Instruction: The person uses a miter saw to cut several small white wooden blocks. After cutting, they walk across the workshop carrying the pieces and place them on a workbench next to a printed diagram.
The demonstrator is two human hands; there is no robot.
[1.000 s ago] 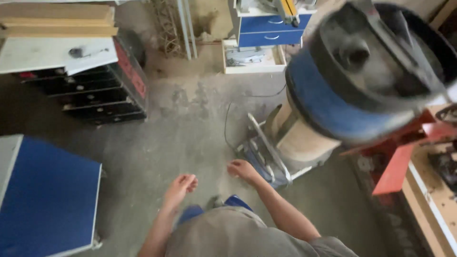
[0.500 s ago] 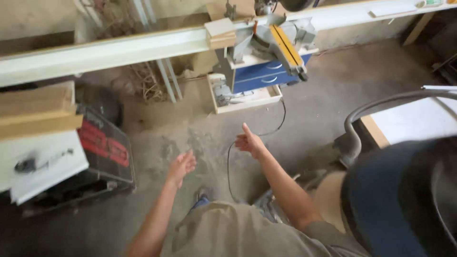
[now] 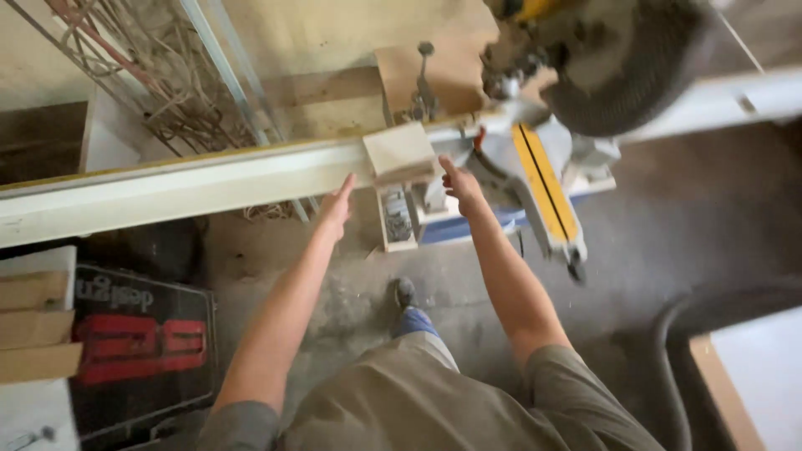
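Both my arms reach forward over the concrete floor toward a long white bench rail (image 3: 192, 185). My left hand (image 3: 337, 205) is open with fingers together, just below the rail's front edge, close to a small pale wood block (image 3: 399, 150) that sits on the rail. My right hand (image 3: 461, 185) is open too, fingers slightly spread, to the right of the block and beside the grey base of a mitre saw (image 3: 543, 167). Neither hand holds anything. The saw's yellow-striped arm (image 3: 545, 194) juts toward me.
A black and red case (image 3: 142, 334) with wood boards (image 3: 38, 326) stacked by it stands at the left. A dark hose (image 3: 677, 334) curves at the lower right beside a wood-edged white panel (image 3: 752, 376). Wire racks (image 3: 159, 83) lean behind the rail. My shoe (image 3: 405, 294) is on the floor.
My view has swung up and closer to the bench and saw. Both hands have risen from over the floor to the rail and wood block. The blue drum has left the view.
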